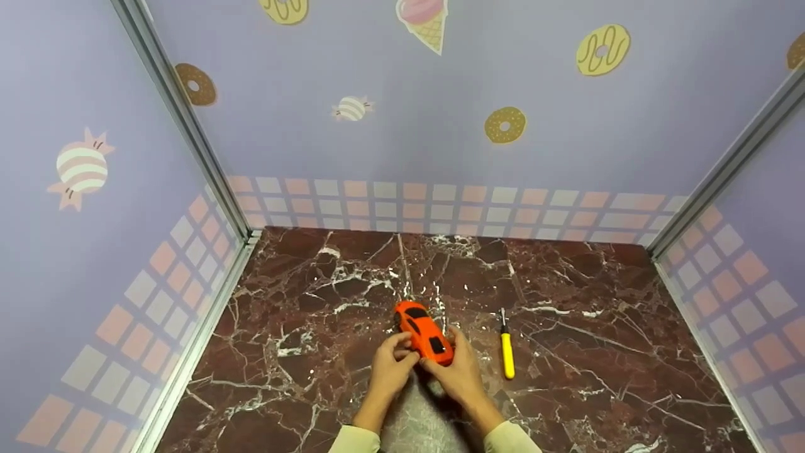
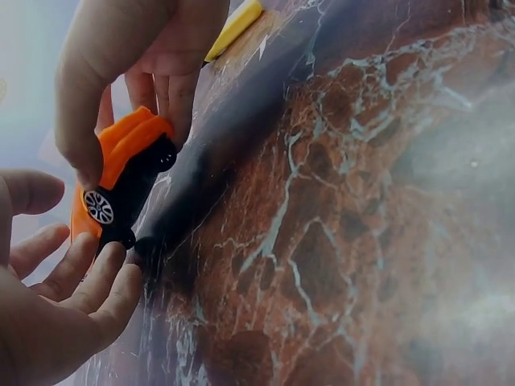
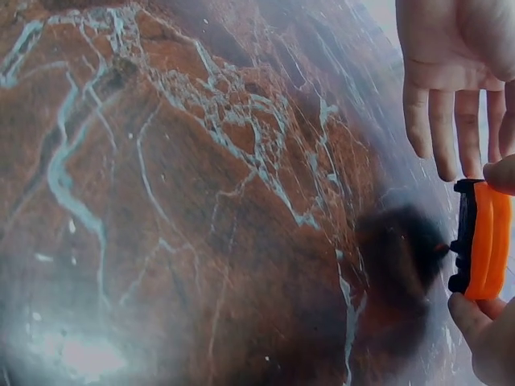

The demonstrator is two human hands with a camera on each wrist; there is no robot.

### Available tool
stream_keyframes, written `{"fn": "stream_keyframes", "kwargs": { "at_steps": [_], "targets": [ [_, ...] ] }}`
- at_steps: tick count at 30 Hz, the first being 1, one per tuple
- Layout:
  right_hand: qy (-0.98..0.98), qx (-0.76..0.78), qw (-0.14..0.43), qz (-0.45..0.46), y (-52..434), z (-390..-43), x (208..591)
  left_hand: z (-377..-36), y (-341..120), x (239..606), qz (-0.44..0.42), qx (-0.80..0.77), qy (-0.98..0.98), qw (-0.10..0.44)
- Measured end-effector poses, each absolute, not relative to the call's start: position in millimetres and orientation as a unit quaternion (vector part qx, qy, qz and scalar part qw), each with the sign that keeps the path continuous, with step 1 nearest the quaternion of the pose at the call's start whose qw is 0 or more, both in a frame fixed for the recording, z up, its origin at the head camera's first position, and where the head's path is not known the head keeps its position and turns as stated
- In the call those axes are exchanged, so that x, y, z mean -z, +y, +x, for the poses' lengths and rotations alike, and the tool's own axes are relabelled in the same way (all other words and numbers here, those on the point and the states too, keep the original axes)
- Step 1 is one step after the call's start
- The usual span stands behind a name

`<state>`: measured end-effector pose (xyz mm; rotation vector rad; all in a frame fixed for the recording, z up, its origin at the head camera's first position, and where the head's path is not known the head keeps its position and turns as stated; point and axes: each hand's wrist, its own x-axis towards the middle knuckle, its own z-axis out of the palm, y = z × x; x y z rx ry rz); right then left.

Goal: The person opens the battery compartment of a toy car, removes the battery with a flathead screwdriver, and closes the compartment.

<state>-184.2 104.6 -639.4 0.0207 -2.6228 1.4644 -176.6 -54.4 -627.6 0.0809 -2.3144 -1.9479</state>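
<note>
Clearly, the orange toy car [image 1: 425, 326] was the thing in hand, set slantwise between the two hands near the middle of the brown marbled worktop [image 1: 597, 352]. The right hand [image 1: 460, 372] pinched it across its near end, thumb on one flank and fingers on the other. The left hand [image 1: 391, 366] was beside the opposite flank with its fingers relaxed and spread, curled round nothing; whether a fingertip touched the bodywork, I could not tell. In the left wrist view the car was tilted, one silver-spoked wheel [image 2: 99, 207] and part of the dark chassis showing. A dark shadow [image 3: 400, 269] lay beneath it in the right wrist view, which suggested that the car was held clear of the surface.

The likeliest mishap, as I judged it, was a slip: only the right hand plainly gripped the car, and at one end, so the far end might dip or swing if the pinch loosened. The body looked smooth and faintly glossy, which would give the fingers little to bite on. Should the car drop and land on its wheels, it could roll away over the polished worktop. Pressing on a wheel instead of the body might also turn it and upset the hold. The yellow-handled tool [image 1: 507, 355] lay just to the right of the right hand; an outward sweep of that hand or wrist could knock it and set it spinning or rolling.
</note>
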Motion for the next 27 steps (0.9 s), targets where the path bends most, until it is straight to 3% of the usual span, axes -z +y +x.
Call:
{"fn": "stream_keyframes", "kwargs": {
  "at_steps": [8, 16, 27],
  "targets": [
    [-0.872, -0.48, 0.084, 0.042, 112.8, -183.6, 637.5, -180.1, -59.5, 629.0, 0.023, 0.608, -0.791, 0.065],
    [-0.845, -0.531, 0.04, 0.046, 119.2, -183.3, 637.1, -183.2, -61.2, 631.9, 0.049, 0.56, -0.821, 0.104],
    [-0.824, -0.564, 0.001, 0.054, 123.5, -180.3, 637.5, -187.8, -69.5, 632.5, 0.053, 0.558, -0.82, 0.117]
  ]
}}
